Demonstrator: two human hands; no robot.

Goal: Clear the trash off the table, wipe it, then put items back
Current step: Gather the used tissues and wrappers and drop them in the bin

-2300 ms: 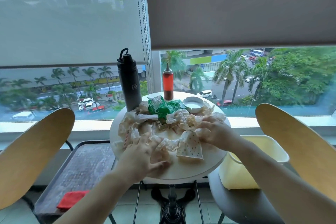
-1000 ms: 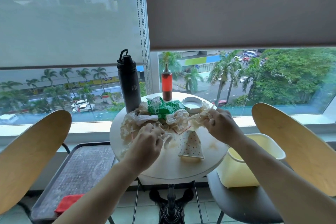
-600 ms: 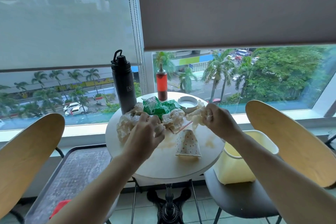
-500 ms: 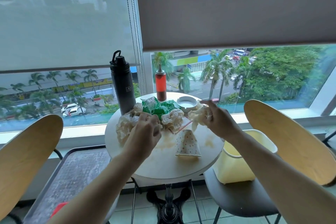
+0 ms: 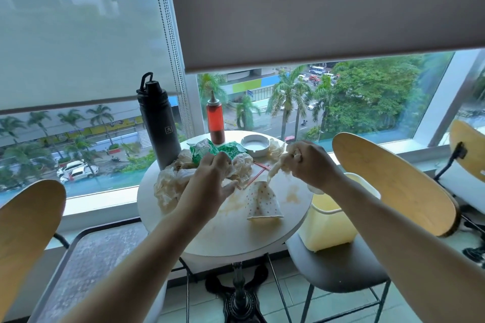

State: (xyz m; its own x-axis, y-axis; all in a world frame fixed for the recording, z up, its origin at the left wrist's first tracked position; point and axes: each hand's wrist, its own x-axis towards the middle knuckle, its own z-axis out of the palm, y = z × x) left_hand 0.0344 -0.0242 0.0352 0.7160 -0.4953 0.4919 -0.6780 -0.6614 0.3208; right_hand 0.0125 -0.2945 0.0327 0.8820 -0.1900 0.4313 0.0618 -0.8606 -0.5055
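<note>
Surface: a round white top [image 5: 231, 238] on a black pedestal, set against the window; brown stains show beside the cup.
Trash: crumpled tissues [image 5: 168, 186] heaped on the surface's left and middle, a green wrapper [image 5: 210, 151] behind them, red straws [image 5: 258, 170] just right of the heap, and a flattened dotted cup [image 5: 262, 200] lying nearest the person.
Left hand [image 5: 210, 186]: over the tissue heap, fingers curled into the tissues and grasping a clump.
Right hand [image 5: 309, 162]: lifted above the surface's right edge, fingers clenched on a wad of tissue [image 5: 278, 165] that trails down toward the cup.
Flask [image 5: 158, 123]: black, upright at the surface's back left, touching the heap.
Sauce bottle [image 5: 215, 119]: red, upright at the back, behind the wrapper.
Ashtray [image 5: 254, 145]: white, right of the sauce bottle.
Bin [image 5: 330, 223]: pale yellow, on a grey stool just right of the surface.
Chairs: a wooden back [image 5: 26, 231] left of the surface and another [image 5: 393, 186] right of it.
Room: roller blinds [image 5: 288, 8] half drawn over a window showing palms and a street.
</note>
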